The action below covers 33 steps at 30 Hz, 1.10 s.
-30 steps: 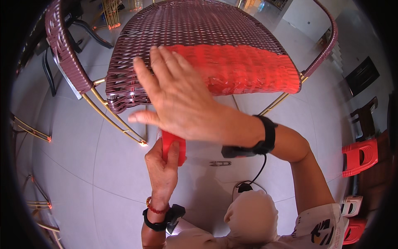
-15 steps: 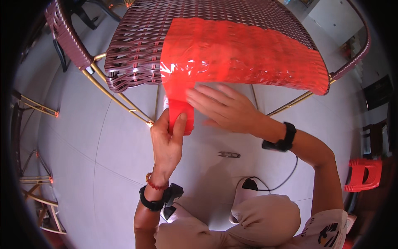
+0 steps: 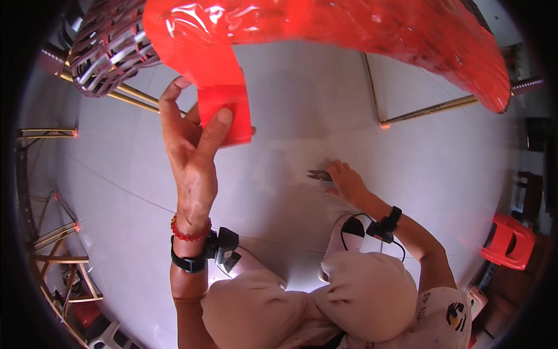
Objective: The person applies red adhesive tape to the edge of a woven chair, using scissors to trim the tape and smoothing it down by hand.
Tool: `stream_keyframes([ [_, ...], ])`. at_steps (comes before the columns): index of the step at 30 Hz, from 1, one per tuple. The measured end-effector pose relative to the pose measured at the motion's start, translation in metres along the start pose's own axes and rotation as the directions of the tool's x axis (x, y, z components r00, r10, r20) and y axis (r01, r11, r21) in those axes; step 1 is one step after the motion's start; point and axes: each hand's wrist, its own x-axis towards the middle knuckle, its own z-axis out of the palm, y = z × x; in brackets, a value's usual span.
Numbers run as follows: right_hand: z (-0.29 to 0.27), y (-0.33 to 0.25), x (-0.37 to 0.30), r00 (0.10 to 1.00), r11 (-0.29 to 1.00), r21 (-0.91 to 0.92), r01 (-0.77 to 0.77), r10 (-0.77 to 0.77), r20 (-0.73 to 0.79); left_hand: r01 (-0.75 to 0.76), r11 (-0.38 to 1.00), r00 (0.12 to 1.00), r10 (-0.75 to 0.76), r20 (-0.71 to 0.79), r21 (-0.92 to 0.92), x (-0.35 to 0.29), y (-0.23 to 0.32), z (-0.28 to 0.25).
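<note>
In my left hand (image 3: 192,151) is a roll of red tape (image 3: 239,125), my thumb pressed on its face and my fingers behind it. A loose strip runs up from the roll to the red tape covering (image 3: 343,29), which wraps the front of a dark brown woven chair seat (image 3: 113,43). Lower on the right, my right hand (image 3: 351,185) is down at the floor, its fingers closed over the handle end of small dark thread snips (image 3: 317,174). The blades point left, out past my fingers. The handles are mostly hidden.
Gold metal chair legs (image 3: 433,109) stand under the seat on the pale tiled floor (image 3: 279,99). Far left are more gold frames (image 3: 58,232). A red plastic stool (image 3: 508,243) lies at the right. My knees (image 3: 366,291) are close below my hands.
My right hand has left the tape strip and come down to the snips on the floor. The seat appears higher in view. My left hand still holds the tape roll.
</note>
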Motion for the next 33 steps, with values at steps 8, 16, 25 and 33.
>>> stream_keyframes([
  [8,0.025,0.022,0.000,0.986,0.989,-0.010,0.147,-0.147,-0.078,0.035,0.999,0.997,-0.037,0.066,0.033,0.014,-0.006,-0.001],
  [16,-0.098,-0.038,0.022,0.981,0.840,0.541,-0.033,0.131,-0.143,0.048,0.999,0.998,-0.049,0.043,0.011,0.019,-0.023,-0.003],
  [25,-0.201,-0.100,0.048,0.907,0.869,0.375,0.322,-0.170,-0.386,0.170,0.971,0.985,-0.166,0.037,-0.168,0.016,-0.022,-0.007],
  [33,-0.204,-0.114,0.055,0.882,0.862,0.394,0.320,-0.119,-0.456,0.161,0.976,0.987,-0.160,0.023,-0.149,0.015,-0.024,-0.006],
])
